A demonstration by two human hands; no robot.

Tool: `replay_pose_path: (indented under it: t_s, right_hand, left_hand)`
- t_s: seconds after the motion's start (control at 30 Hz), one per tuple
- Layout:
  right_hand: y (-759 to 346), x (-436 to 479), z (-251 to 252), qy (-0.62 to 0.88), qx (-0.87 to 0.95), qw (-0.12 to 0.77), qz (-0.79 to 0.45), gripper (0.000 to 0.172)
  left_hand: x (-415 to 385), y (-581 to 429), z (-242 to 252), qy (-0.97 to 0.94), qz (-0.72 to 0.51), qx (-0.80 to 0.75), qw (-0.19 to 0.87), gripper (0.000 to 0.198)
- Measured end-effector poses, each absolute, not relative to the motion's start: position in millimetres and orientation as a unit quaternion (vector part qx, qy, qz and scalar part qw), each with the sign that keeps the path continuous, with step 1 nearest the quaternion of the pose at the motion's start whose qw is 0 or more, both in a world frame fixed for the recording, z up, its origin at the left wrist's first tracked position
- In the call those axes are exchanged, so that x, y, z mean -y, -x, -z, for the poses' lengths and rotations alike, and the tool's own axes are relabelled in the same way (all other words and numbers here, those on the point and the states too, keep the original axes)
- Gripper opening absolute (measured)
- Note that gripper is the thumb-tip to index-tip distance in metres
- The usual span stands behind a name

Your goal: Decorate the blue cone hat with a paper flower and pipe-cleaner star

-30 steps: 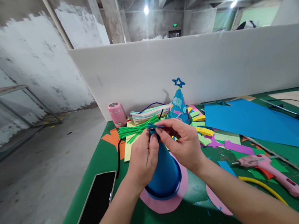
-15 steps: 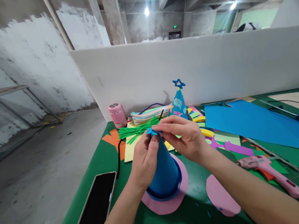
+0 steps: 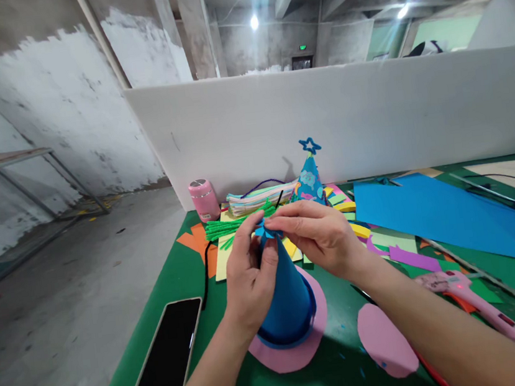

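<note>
A blue paper cone (image 3: 285,299) stands upright on a round pink paper disc (image 3: 290,361). At its top is a small blue paper piece (image 3: 269,230) with cut tabs. My left hand (image 3: 249,275) curves around the upper cone from the left, thumb on the near side and index finger bent over the top. From the right, my right hand (image 3: 326,234) pinches the small blue piece between thumb and fingers. The fingertips partly hide the cone's tip.
Green pipe cleaners (image 3: 224,227) lie behind the hands, near a decorated blue party hat (image 3: 308,180) and a pink canister (image 3: 204,201). A phone (image 3: 163,361) lies left. To the right are a pink oval (image 3: 386,340), a pink glue gun (image 3: 474,298) and blue sheets (image 3: 419,210).
My left index finger has lifted and now bends over the cone's top. My right fingers stay pinched at the tip. The view has shifted slightly.
</note>
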State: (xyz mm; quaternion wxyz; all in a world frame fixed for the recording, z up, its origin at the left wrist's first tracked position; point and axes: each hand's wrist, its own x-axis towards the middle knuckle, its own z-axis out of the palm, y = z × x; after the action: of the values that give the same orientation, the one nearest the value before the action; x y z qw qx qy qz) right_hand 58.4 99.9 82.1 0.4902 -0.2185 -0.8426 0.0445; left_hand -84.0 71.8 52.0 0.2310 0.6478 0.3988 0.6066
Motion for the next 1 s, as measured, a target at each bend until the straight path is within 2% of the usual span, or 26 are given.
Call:
replay_pose_path:
  t_s: [0.23, 1.0]
  right_hand:
    - [-57, -99, -77, 0.229, 0.828, 0.511, -0.013, 0.027]
    - [-54, -97, -68, 0.192, 0.812, 0.544, 0.087, 0.021]
  left_hand:
    - [-71, 81, -49, -0.646, -0.614, -0.412, 0.188, 0.026]
    - [-72, 78, -52, -0.626, -0.649, -0.366, 0.233, 0.024]
